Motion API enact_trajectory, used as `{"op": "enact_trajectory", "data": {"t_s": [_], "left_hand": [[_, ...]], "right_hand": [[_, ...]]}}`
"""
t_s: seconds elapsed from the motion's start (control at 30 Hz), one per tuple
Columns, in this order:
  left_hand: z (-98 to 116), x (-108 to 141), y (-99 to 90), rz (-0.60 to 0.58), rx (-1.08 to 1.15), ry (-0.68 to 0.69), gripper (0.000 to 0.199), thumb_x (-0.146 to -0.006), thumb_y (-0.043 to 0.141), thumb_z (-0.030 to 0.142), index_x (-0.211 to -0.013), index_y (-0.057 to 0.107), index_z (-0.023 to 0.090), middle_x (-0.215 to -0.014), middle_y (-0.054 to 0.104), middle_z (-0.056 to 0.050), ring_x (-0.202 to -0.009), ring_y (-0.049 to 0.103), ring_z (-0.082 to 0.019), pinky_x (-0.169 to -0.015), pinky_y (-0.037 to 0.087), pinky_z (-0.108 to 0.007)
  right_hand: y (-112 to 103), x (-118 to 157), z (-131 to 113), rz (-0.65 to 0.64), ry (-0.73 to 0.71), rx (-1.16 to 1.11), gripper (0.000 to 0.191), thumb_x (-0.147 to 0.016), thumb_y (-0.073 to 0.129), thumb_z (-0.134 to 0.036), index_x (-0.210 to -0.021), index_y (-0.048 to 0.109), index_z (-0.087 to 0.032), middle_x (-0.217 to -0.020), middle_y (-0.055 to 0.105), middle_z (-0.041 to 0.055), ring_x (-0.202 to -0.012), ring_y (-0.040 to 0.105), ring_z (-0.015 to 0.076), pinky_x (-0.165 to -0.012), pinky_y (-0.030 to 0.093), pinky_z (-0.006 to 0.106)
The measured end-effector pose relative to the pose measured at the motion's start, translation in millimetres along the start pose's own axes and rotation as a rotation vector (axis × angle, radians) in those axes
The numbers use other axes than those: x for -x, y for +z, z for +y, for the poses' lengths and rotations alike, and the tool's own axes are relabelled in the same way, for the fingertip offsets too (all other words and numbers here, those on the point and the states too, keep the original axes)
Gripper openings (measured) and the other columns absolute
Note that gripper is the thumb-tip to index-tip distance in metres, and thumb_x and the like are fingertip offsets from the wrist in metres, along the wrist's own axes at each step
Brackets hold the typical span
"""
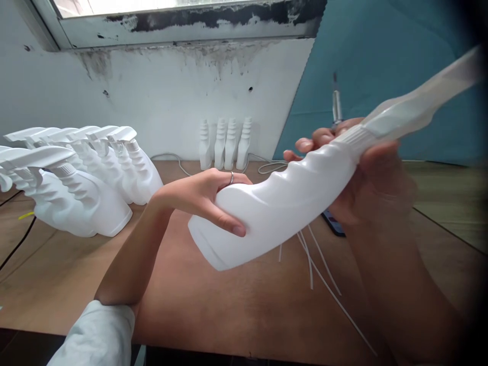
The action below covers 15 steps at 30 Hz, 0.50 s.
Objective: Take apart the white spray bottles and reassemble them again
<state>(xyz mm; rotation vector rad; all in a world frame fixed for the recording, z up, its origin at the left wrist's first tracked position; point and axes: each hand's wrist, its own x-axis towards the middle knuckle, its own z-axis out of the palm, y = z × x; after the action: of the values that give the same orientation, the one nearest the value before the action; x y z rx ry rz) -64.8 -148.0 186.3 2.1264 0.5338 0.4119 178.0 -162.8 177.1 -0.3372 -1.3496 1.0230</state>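
A white plastic spray bottle (282, 203) is held tilted above the table, base at lower left and neck up to the right. My left hand (202, 195), with a ring, grips its base, thumb on the near side. My right hand (366, 168) is closed around the neck, just below the ribbed white collar (354, 136). Beyond the collar, a whitish spray head (404, 117) stretches to the right edge, blurred. A slim metal-tipped object (336, 104) shows behind my right fingers; I cannot tell whether they hold it.
Several white spray bottles (95, 198) with trigger heads stand at left. Several narrow white bottles (231, 145) are by the wall near a grey cable (168, 155). Thin white tubes (324, 277) and a dark phone-like object (334, 224) lie on the brown table (213, 315).
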Motion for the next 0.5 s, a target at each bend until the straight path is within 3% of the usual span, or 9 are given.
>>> {"op": "enact_trajectory", "data": {"t_s": [0.13,0.27,0.33,0.43,0.5], "left_hand": [[-20,0,-6.9,-0.124,0.236,-0.056,0.059,-0.056,0.083,0.045,-0.105,0.066,0.018,-0.095,0.069,-0.008,-0.083,0.066,-0.024,-0.065,0.054,-0.029],[-57,-6,-11.6,-0.226,0.542,-0.102,0.067,-0.038,0.085,0.055,-0.088,0.067,0.014,-0.074,0.068,-0.007,-0.067,0.065,-0.023,-0.056,0.051,-0.028],[-74,-9,-8.6,-0.252,0.656,-0.125,0.07,-0.03,0.085,0.057,-0.082,0.066,0.014,-0.068,0.067,-0.006,-0.059,0.062,-0.021,-0.051,0.048,-0.027],[-91,-10,2.4,-0.229,0.77,-0.182,0.074,-0.03,0.079,0.065,-0.081,0.064,0.014,-0.067,0.066,-0.007,-0.054,0.059,-0.02,-0.045,0.045,-0.026],[-102,-10,10.1,-0.108,0.725,-0.193,0.079,-0.035,0.069,0.076,-0.081,0.063,0.013,-0.065,0.065,-0.008,-0.052,0.056,-0.018,-0.043,0.043,-0.026]], "right_hand": [[-1,3,3,0.043,-0.069,0.002,0.029,-0.06,0.084,-0.042,-0.081,0.071,-0.026,-0.082,0.067,-0.0018,-0.084,0.065,0.018,-0.094,0.054,0.04],[-4,3,6,-0.115,-0.116,-0.051,0.033,-0.054,0.086,-0.04,-0.08,0.067,-0.033,-0.082,0.066,-0.0037,-0.083,0.065,0.0197,-0.095,0.053,0.046],[-7,2,9,-0.221,-0.122,-0.104,0.03,-0.059,0.082,-0.039,-0.083,0.066,-0.034,-0.085,0.065,-0.0037,-0.082,0.065,0.0191,-0.095,0.052,0.047],[-10,-3,18,-0.292,-0.112,-0.134,0.026,-0.061,0.08,-0.043,-0.079,0.063,-0.034,-0.079,0.063,-0.0041,-0.079,0.066,0.0187,-0.092,0.052,0.049],[-11,-7,25,-0.294,-0.105,-0.135,0.03,-0.057,0.082,-0.045,-0.072,0.059,-0.032,-0.068,0.059,-0.005,-0.071,0.064,0.018,-0.088,0.053,0.05]]}}
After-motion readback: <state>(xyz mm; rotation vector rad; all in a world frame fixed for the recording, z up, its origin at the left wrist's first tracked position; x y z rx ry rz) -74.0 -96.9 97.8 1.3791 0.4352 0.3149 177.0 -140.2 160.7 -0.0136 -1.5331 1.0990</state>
